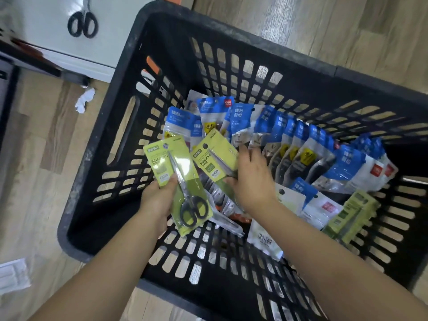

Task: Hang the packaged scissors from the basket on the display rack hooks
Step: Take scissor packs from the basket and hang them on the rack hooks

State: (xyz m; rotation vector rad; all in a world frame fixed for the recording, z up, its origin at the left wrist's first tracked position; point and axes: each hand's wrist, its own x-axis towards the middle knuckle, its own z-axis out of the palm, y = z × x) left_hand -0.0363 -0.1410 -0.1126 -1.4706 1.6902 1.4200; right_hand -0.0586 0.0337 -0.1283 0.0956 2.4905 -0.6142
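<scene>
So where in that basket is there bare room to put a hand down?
Bare slatted floor shows in the black basket near corner, below the left hand and left of the barcode pack. The far side is crowded with blue scissor packs.

Two yellow-green scissors packs point(178, 181) point(216, 158) raised above black slatted basket point(111, 140); blue packs point(289, 144) stacked inside

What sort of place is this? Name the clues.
Probably a stationery shop being restocked: a black shopping basket full of blue scissor packs, two green scissor packs in hand, another pair hanging on a display.
</scene>
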